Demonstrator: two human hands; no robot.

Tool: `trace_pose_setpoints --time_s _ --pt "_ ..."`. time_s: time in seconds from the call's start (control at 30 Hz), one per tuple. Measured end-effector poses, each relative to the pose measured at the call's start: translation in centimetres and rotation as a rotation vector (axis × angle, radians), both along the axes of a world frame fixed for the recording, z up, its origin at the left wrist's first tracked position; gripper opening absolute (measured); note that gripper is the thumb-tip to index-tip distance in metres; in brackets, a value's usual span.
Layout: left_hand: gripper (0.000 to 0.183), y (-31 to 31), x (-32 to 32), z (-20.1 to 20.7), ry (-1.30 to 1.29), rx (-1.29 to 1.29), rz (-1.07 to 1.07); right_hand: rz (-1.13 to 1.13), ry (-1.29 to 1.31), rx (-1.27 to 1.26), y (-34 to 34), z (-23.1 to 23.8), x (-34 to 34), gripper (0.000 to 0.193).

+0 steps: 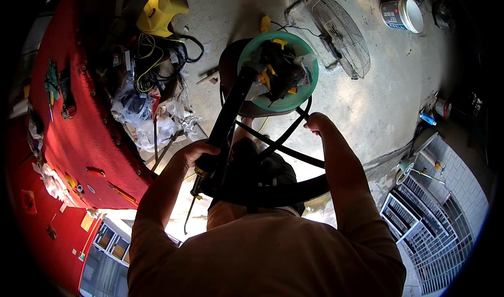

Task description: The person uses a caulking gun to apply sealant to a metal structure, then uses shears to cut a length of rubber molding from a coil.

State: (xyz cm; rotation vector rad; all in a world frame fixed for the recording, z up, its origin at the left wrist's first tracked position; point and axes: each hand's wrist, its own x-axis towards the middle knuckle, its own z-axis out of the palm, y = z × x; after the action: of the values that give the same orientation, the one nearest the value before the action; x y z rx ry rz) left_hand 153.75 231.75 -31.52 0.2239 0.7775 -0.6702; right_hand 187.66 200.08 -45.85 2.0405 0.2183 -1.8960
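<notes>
My left hand (pixel 197 152) is closed around the lower part of a long black cylinder (pixel 236 100), which has a brass-coloured fitting and a thin bent rod at its near end. The cylinder slants up, its far end over the rim of a green basin (pixel 311 95). My right hand (pixel 317 122) grips a black flexible strip (pixel 287 134), one of several that cross in front of me; whether it is hose or strap I cannot tell. A thick curved black band (pixel 278 193) lies across my lap. Dark pieces and yellow parts (pixel 270 70) fill the basin.
A red-covered table (pixel 100 155) with hand tools stands at the left. Beside it lie plastic bags (pixel 136 113), coiled cables (pixel 173 50) and a yellow plastic container (pixel 160 14). On the floor beyond are a caged fan (pixel 341 37) and a white bucket (pixel 412 16).
</notes>
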Motion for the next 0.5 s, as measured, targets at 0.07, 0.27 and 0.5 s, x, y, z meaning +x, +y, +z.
trace_pose_setpoints --time_s 0.07,0.27,0.5 --pt "0.051 -0.2 0.2 0.9 0.004 -0.009 -0.033 -0.019 0.037 -0.013 -1.3 1.2 -1.0 0.033" --pt "0.052 -1.8 3.2 3.4 -0.050 0.054 -0.152 -0.247 0.004 -0.002 -7.8 4.9 -4.0 0.035" --pt "0.053 -4.6 9.1 4.7 -0.189 0.198 -0.421 -0.540 -0.127 0.018 -17.1 7.4 -6.4 0.031"
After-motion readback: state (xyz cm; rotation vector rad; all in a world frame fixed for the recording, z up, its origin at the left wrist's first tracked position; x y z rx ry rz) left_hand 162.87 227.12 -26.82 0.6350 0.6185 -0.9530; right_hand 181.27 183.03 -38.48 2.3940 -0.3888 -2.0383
